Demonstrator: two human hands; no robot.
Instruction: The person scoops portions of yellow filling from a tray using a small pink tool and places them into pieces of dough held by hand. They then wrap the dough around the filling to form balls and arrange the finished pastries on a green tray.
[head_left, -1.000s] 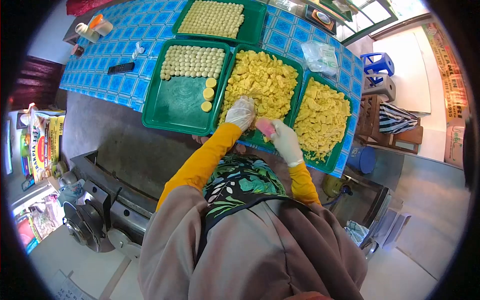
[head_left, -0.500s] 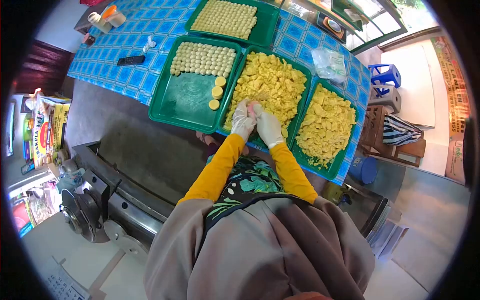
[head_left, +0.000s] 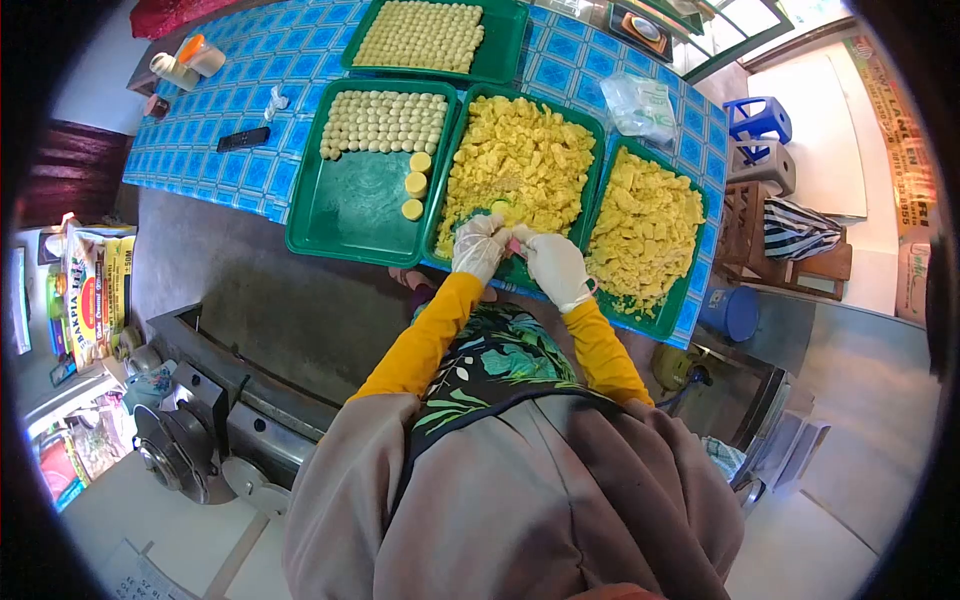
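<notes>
My left hand (head_left: 482, 246) and my right hand (head_left: 556, 268), both in clear whitish gloves, are close together over the near edge of the middle green tray (head_left: 600, 155). Their fingers are bent inward around a small pink piece (head_left: 515, 246), mostly hidden; I cannot tell its kind. Just beyond the fingertips, a round yellow piece (head_left: 500, 209) shows against the crumbled yellow mass (head_left: 525, 150) filling this tray. On the left green tray (head_left: 368, 205) are rows of pale round balls (head_left: 388, 120) and three thick yellow discs (head_left: 416, 186).
More crumbled yellow mass fills the right green tray (head_left: 690, 255). Behind, another green tray (head_left: 505, 50) carries many pale balls. A plastic bag (head_left: 640, 108), a black remote (head_left: 243, 139) and lidded jars (head_left: 202, 56) lie about the blue checked tablecloth (head_left: 255, 185).
My hands have moved slightly apart, the right one outward and down. The round yellow piece now shows beyond my fingers. The whole view has shifted a little.
</notes>
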